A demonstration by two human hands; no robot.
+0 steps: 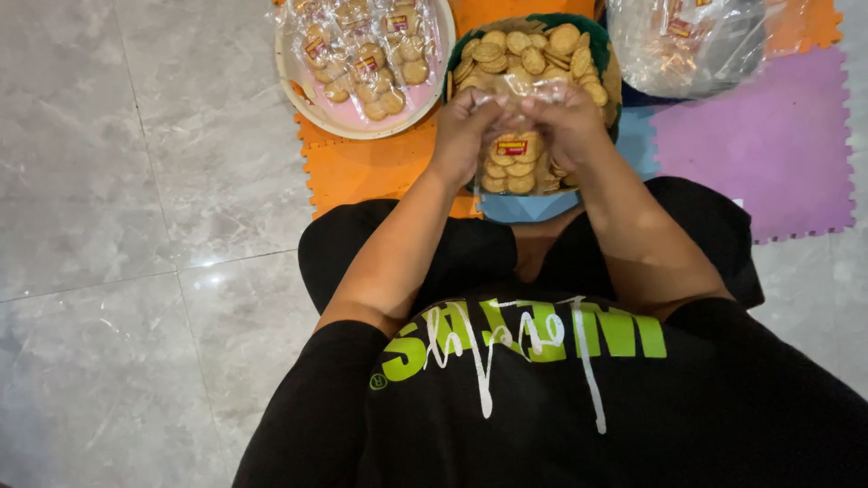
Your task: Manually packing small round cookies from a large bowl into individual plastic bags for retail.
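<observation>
Sitting cross-legged on the floor (108, 226), looking straight down over a black shirt (542, 407). Left hand (466, 126) and right hand (570, 122) both pinched on the top of a small clear bag (514, 163) of round biscuits, held up in front of the chest, just near of the green bowl (604, 54). Fingers bunched tight at the bag's mouth from either side, probably to keep the opening gathered so nothing spills; weight of the biscuits hanging below the grip. Red and yellow label showing on the bag's front.

Green bowl heaped with loose biscuits (524, 50), right behind the hands, close enough for easy reach. Far left, a pale round tray (298, 86) piled with filled bags (366, 54) of the same sort, kept apart from the loose ones. Far right, a big crinkled plastic sack (696, 41), contents hard to make out. All of it parked on foam puzzle mats (768, 145), orange, blue and purple, likely to keep things off the bare tile.
</observation>
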